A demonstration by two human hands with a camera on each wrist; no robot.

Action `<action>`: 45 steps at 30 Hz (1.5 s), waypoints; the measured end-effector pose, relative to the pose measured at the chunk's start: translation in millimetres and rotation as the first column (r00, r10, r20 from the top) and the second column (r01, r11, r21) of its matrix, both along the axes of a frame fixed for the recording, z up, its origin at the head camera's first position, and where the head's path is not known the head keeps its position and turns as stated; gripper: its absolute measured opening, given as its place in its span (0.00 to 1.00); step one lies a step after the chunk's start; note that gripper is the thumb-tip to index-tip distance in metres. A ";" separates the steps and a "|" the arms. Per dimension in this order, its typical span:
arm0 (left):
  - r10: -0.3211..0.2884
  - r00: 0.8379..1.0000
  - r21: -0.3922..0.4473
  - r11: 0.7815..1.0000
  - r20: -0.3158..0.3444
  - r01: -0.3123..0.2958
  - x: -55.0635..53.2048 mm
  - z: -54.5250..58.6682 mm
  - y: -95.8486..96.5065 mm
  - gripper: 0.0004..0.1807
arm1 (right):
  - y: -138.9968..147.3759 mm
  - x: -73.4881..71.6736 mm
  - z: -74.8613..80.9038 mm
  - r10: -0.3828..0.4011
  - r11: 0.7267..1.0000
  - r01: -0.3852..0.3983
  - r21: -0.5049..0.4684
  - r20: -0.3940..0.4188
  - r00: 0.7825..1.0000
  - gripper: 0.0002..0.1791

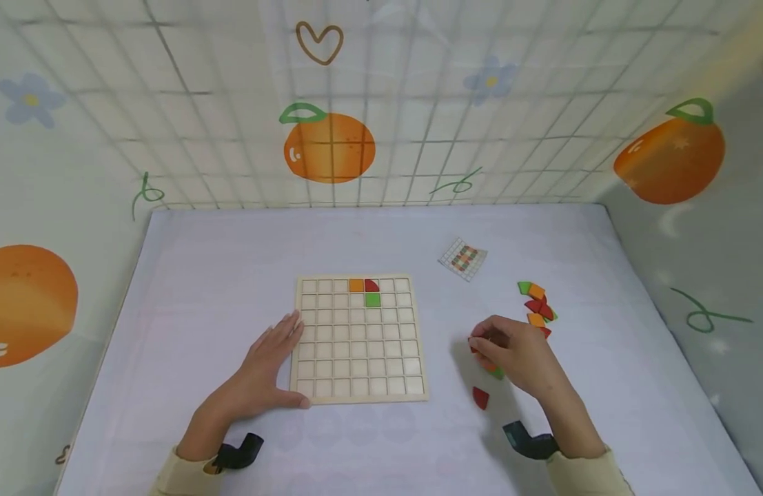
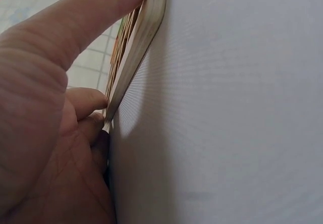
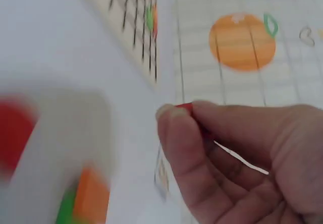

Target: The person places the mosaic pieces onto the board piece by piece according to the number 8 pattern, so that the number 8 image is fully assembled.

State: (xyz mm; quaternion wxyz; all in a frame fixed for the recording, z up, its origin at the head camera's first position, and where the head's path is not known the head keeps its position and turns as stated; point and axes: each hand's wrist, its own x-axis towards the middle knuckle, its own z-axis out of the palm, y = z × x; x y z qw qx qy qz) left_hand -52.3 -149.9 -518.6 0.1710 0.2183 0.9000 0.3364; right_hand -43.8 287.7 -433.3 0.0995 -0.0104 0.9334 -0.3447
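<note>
A pale wooden grid board lies flat on the table. In its upper rows sit an orange square tile, a red quarter-circle tile and a green square tile. My left hand rests along the board's left side, fingers spread, thumb at the lower left corner. To the right of the board, my right hand pinches a small red tile between thumb and fingertips, above the table. The fingers hide most of that tile. Orange and green tiles lie partly hidden below this hand.
One loose red tile lies nearer the front. Several red, orange and green tiles are scattered beyond the right hand. A small printed pattern card lies behind the board to the right. Printed fabric walls border the table.
</note>
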 end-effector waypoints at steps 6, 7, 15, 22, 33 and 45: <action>0.004 1.000 -0.023 1.000 0.003 -0.004 -1.4 -2.9 -0.7 0.74 | -44.7 -43.1 -13.7 0.088 0.989 -0.091 -0.113 -0.031 0.996 0.06; 0.003 1.000 -0.025 1.000 0.005 -0.003 -1.6 -2.5 -1.0 0.74 | -52.2 -50.0 -16.7 0.097 0.985 -0.101 -0.139 -0.031 0.995 0.06; 0.004 1.000 -0.026 1.000 0.028 -0.003 -2.7 1.4 -3.4 0.75 | -100.2 -90.2 -39.7 0.179 0.954 -0.173 -0.245 -0.001 0.984 0.02; 0.001 1.000 -0.031 1.000 0.027 0.000 -3.5 1.2 -1.6 0.74 | -115.2 -98.8 -45.4 0.183 0.972 -0.180 -0.150 0.005 0.983 0.02; 0.003 1.000 -0.031 1.000 0.020 -0.003 -2.0 -1.3 -2.1 0.75 | -122.5 -94.0 -48.2 0.217 0.972 -0.213 -0.095 0.036 0.976 0.03; 0.000 1.000 -0.017 1.000 0.000 0.001 -1.3 -2.5 -1.8 0.74 | -122.9 -84.3 -48.1 0.246 0.964 -0.250 -0.091 -0.050 0.968 0.03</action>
